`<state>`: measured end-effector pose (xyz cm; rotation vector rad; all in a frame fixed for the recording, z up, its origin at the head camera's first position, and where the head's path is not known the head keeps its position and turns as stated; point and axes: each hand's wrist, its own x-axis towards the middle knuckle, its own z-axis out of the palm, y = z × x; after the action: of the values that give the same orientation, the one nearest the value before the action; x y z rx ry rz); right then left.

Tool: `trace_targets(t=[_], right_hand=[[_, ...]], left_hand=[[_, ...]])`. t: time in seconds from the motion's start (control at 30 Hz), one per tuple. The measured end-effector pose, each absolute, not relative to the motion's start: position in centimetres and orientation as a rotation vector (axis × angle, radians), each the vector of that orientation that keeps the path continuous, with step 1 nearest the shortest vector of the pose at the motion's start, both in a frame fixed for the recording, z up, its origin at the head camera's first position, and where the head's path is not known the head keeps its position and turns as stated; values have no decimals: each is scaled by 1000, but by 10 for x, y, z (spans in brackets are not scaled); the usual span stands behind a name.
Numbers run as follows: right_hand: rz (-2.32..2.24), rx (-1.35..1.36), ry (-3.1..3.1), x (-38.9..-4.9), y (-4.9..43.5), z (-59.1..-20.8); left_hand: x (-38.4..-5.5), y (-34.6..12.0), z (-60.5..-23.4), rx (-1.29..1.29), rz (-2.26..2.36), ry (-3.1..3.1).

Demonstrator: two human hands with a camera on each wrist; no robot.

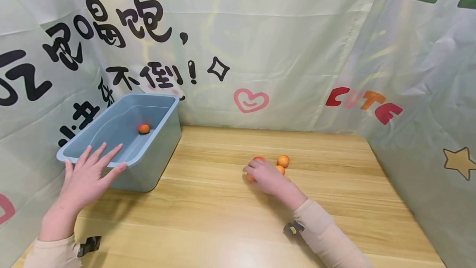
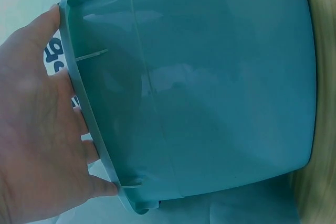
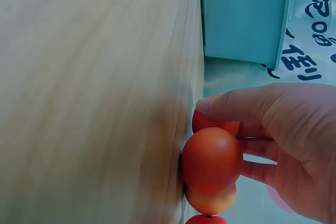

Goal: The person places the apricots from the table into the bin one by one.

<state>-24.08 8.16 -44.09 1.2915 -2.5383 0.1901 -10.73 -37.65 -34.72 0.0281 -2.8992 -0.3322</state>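
Observation:
A blue plastic bin (image 1: 163, 152) stands at the left of the table with one small orange-red fruit (image 1: 143, 128) inside. My left hand (image 1: 87, 181) rests on its near rim (image 2: 86, 98), fingers spread and fairly straight. At the middle right, my right hand (image 1: 269, 177) reaches down to a cluster of small round fruits. In the right wrist view, its thumb and fingers pinch an orange-red fruit (image 3: 226, 126), partly hidden behind another smooth fruit (image 3: 212, 161). Near the hand lie an orange fruit (image 1: 283, 161) and a red one (image 1: 259, 158). Others are partly covered by the hand.
The wooden table (image 1: 208, 214) is bordered by a printed pale cloth (image 1: 290, 61) at the back and sides. The bin's tall wall (image 2: 226, 82) rises on the left, close to the cloth. Dark wrist mounts (image 1: 293, 228) sit at the sleeves.

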Motion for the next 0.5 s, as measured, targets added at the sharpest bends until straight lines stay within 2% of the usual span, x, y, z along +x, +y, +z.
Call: trace_targets(t=[0.5], right_hand=[[219, 1329, -2488, -238, 59, -433]], left_hand=[[-107, -378, -348, 27, -334, -2891]])
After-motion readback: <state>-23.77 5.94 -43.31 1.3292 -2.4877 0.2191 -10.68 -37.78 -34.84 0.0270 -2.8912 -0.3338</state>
